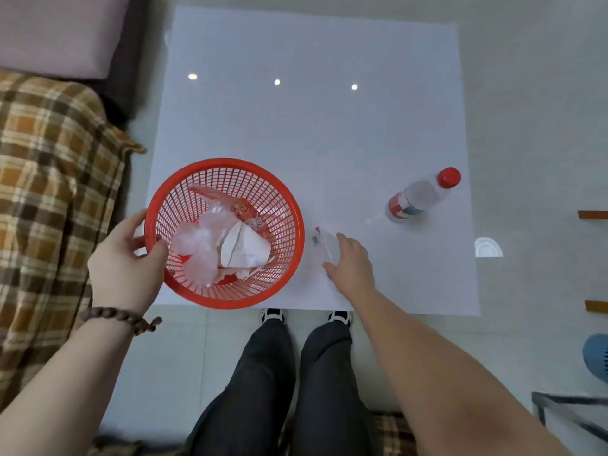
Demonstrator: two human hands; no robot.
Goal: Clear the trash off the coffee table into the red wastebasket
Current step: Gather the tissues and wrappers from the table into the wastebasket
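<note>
The red mesh wastebasket (283, 192) sits at the near left of the white coffee table (312, 133). My left hand (128, 258) grips its left rim. Inside lie crumpled clear plastic (200, 241), a white paper cup (246, 248) and a red-printed wrapper (245, 210). Just right of the basket a small clear plastic bag (320, 245) with a purple mark lies flat on the table. My right hand (350, 264) rests on it, fingers spread over its right side. A clear bottle (418, 199) with a red cap lies farther right.
A sofa with a plaid blanket (49, 192) runs along the left. My legs and shoes (273, 315) are at the table's near edge. Wooden pieces (592, 214) and a blue object (597, 360) sit at the right edge, on the floor.
</note>
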